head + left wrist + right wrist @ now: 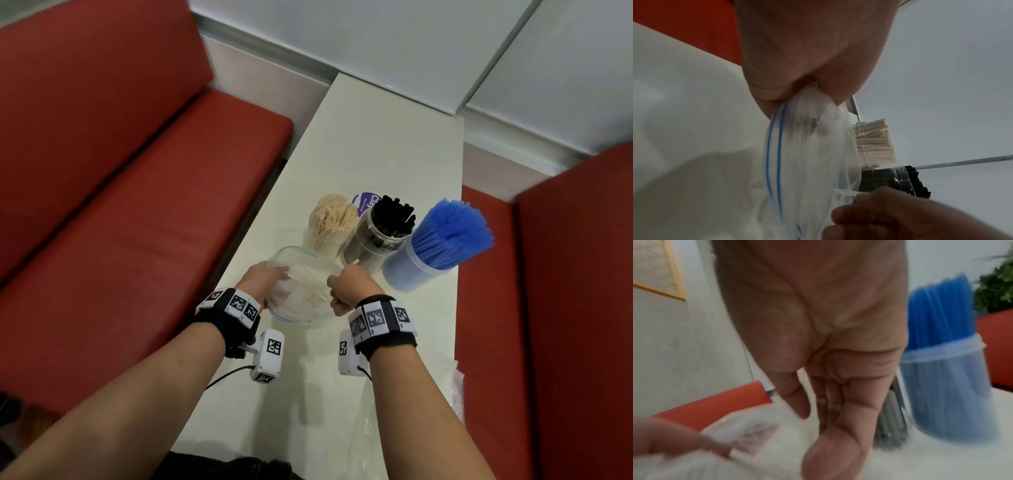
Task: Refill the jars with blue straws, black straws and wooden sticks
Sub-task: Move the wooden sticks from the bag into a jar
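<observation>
A clear zip-top bag [301, 291] with a blue seal line sits open on the white table [376, 147] right in front of you, with a few pale wooden sticks [313, 289] left inside. Your left hand [262, 279] pinches the bag's left edge – the wrist view shows the plastic bunched between thumb and fingers. Your right hand [349, 286] is at the bag's right edge with fingers curled; whether they grip plastic or a stick, the blurred frames do not show.

Just beyond the bag stand three jars in a row: a jar of wooden sticks [330, 224] on the left, a jar of black straws [383, 233] in the middle, a jar of blue straws [435, 246] on the right. A purple lid [364, 202] lies behind them. Red benches [120, 171] flank the table – crumpled clear plastic [454, 383] lies near its right edge.
</observation>
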Demonstrator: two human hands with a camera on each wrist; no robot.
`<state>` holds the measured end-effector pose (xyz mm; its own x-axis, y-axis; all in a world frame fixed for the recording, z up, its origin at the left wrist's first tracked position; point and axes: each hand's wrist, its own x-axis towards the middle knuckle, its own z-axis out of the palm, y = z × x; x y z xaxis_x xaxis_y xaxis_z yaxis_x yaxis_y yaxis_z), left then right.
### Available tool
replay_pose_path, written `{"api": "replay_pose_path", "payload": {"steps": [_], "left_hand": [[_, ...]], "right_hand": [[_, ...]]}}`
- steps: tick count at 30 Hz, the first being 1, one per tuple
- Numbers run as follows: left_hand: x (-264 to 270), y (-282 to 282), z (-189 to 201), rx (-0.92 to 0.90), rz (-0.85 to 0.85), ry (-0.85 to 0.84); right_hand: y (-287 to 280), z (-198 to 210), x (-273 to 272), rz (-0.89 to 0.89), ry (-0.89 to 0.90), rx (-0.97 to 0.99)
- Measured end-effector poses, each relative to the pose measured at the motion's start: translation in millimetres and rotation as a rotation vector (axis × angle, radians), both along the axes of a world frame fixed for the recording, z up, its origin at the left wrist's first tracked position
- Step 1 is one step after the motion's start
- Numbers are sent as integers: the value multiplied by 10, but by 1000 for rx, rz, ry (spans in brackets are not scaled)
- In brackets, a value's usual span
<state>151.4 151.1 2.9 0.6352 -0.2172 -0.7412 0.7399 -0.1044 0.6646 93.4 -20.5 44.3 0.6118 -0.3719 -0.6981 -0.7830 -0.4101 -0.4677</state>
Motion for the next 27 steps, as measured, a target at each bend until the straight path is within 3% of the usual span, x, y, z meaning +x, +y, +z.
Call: {"api": "replay_pose_path", "payload": {"steps": [6,10,13,17,22,24,27], "left_hand": [[-110,-40,29,-5,-97,41],[-131,3,56,6,-187,17],[-119,46,88,-4,-216,13],[-85,61,118,31,-239,-16],[-19,68,155,32,-217,-42],[11,51,165,14,-214,-52],[29,42,158,-29,-214,-55]], "right_hand": [[58,-291,-112,-138,-11,30],[109,-428,-116,-356,-203,-18],[158,-450,-138,-410,-420,-35],[181,-395,-188,-194,-583,-35],[285,-404,-205,364,-410,-107],[365,-427,-189,443,-341,-145],[418,-468,-164,405,-305,-214]]}}
